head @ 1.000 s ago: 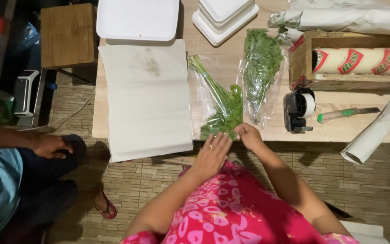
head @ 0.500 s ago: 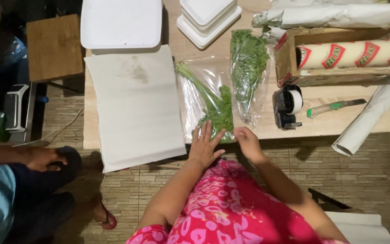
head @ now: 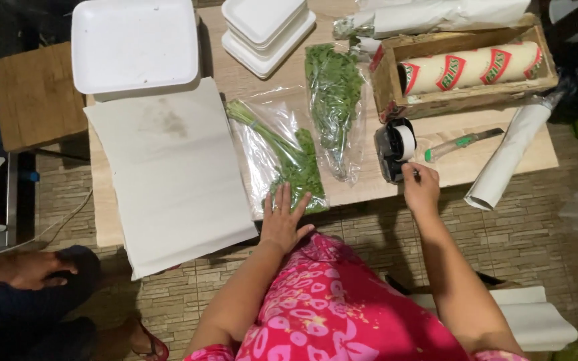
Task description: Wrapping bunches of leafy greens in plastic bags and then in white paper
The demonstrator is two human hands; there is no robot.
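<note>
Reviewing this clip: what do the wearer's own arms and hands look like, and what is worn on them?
Both forearms are bare, with no gloves or watch visible on the left hand or right hand. The garment below is bright pink with a lighter pink looping print.

Bagged herbs [head: 289,160] between paper sheet [head: 168,174] and tape dispenser [head: 395,148]; knife [head: 464,143] right of dispenser.
</note>
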